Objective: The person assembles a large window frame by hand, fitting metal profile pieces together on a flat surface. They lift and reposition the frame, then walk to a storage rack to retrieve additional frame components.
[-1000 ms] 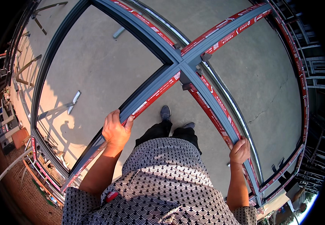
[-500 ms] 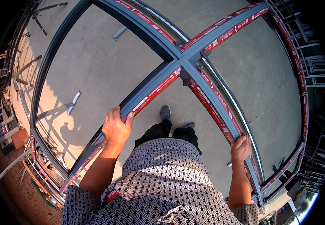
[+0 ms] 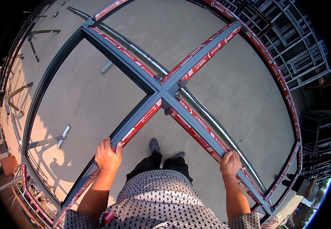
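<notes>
A large grey metal window frame (image 3: 160,92) with a cross of bars spreads before me, its bars partly covered in red printed film. My left hand (image 3: 108,155) is closed around the near-left bar (image 3: 144,113), thumb on the film side. On the near-right bar (image 3: 200,125), my right hand (image 3: 230,163) is closed too, its fingers wrapped over the top. Small dark grey blocks (image 3: 182,83) sit close to the crossing. Both palms' undersides are hidden.
Long light-coloured rails (image 3: 226,134) run beneath the frame, above a concrete floor (image 3: 108,95). A T-shaped metal support (image 3: 63,136) stands under the left opening. Metal frames (image 3: 287,38) are stacked at the far right. Angled metal stands (image 3: 18,95) are at the left.
The whole view has shifted, so the frame's crossing appears lower and further left, and more of its far side shows. Both hands still hold their bars.
</notes>
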The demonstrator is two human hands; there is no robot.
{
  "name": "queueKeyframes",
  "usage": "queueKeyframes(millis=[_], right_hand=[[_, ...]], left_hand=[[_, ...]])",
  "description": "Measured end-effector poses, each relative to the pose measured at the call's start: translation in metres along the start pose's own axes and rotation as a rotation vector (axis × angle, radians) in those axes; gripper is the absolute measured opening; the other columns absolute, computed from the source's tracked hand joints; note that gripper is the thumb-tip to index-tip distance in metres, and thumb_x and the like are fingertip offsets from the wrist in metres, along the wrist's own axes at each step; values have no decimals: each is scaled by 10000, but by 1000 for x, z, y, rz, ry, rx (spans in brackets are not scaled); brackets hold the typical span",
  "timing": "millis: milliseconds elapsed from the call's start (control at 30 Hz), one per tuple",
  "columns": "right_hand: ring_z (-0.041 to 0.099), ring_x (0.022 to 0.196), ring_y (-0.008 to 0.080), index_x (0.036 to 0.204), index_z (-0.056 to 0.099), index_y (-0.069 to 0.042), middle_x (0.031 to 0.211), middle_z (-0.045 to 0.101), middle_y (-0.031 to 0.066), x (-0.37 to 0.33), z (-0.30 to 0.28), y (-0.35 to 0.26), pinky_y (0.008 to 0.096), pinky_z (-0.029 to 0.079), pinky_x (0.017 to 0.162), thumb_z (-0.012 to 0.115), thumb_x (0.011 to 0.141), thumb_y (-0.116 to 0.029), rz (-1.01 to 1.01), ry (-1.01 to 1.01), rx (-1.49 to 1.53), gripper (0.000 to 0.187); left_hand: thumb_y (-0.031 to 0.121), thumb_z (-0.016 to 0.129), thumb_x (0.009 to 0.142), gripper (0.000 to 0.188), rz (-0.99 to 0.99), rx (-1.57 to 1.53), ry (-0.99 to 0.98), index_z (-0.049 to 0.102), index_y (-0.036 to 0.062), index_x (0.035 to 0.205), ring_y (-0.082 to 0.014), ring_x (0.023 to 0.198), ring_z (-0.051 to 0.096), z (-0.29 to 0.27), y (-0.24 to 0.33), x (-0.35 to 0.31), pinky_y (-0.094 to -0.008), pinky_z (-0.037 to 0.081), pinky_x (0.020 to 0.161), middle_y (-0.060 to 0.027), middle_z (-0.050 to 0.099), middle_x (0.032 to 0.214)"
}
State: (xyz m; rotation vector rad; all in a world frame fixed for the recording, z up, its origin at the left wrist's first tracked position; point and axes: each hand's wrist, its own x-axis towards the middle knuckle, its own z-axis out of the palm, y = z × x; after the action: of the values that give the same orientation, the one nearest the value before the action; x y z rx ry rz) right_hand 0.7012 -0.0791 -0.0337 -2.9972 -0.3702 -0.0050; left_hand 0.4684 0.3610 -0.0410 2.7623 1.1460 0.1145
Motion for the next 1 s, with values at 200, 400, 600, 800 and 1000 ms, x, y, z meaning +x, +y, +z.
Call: queueKeyframes(millis=[200,400,600,800,1000], right_hand=[[654,830,401,887,674,-58,855,669,159,2,1,-1,519,524,719,444,1033,-249,-24,57,23,332],[664,850,417,874,676,-50,871,685,178,-5,10,6,534,535,733,441,1052,-275,3,73,1,371],[680,862,458,887,683,-20,911,709,214,-7,12,1,576,542,746,372,1091,-340,50,63,-40,491],[693,861,460,939,712,22,936,734,221,-8,17,9,573,550,763,354,1104,-381,47,136,-95,564],[686,1036,498,1219,740,-29,1146,755,229,-11,20,12,597,530,906,226,1119,-576,94,46,-36,757]], left_hand=[[440,634,991,488,-5,-6,32,687,-2,1193,-393,1063,688,-3,0,-4,-497,569,898,-177,701,1165],[455,616,1005,475,26,-76,112,698,5,1134,-383,989,696,1,-2,-3,-500,568,854,-164,712,1062],[415,618,1014,442,-2,-108,85,716,2,1140,-382,991,697,-11,-2,-6,-490,567,862,-159,719,1054],[434,592,1036,459,-15,-144,33,715,1,1126,-364,978,696,-11,-1,-7,-500,567,856,-155,706,1019],[449,486,1085,502,10,-230,-13,691,-1,1171,-384,1044,675,-12,-18,-15,-529,545,914,-192,689,1067]])
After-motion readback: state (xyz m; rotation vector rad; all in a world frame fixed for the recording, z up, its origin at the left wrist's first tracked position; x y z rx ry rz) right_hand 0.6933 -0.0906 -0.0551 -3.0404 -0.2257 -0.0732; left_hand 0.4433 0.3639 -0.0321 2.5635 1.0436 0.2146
